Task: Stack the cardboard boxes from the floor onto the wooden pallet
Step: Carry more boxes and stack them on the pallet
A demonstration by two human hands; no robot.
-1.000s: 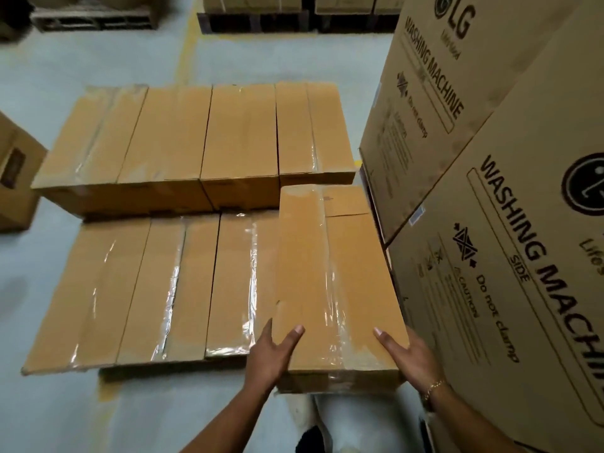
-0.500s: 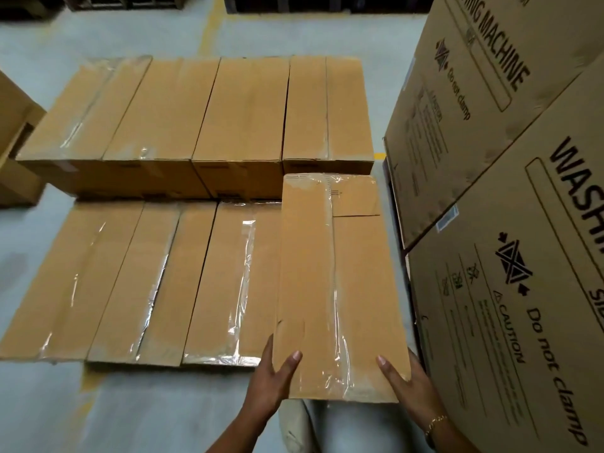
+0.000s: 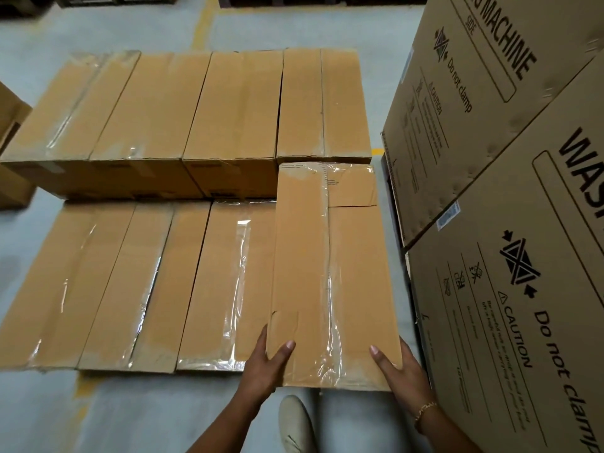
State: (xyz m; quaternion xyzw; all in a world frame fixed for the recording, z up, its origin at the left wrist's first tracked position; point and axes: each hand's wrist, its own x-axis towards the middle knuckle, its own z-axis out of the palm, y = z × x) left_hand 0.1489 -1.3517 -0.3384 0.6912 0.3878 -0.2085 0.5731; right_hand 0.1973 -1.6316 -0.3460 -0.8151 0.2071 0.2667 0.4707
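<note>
A: Left hand (image 3: pixel 265 364) status?

B: It's gripping the near left corner of the long tan cardboard box with clear tape down its top (image 3: pixel 330 273). The thumb is lying flat on the top face and the fingers are curling down the left side, out of sight.

A: Right hand (image 3: pixel 402 371)?

B: Mirroring that on the near right corner, thumb on top and the rest wrapping round the edge. A thin gold bracelet (image 3: pixel 425 408) is sitting on that wrist. So both hands are clamping the one box, and neither is spread wide.

A: Where's the box sitting?

B: At the right end of the near row, lengthwise away from the person. Its far end is butting against the taller back row of tan boxes (image 3: pixel 196 106). Its top is riding higher than the low taped boxes of the near row (image 3: pixel 130 282), just to its left. The near end is sticking out past their front edge. I can't tell what's carrying it underneath.

A: Surroundings?

B: Big printed washing-machine cartons (image 3: pixel 490 132) are standing just right of the box. Grey concrete floor (image 3: pixel 98 416) is running all round, with a pale shoe (image 3: pixel 294 423) showing below the box. A small brown carton (image 3: pixel 13 148) is standing at the left edge.
</note>
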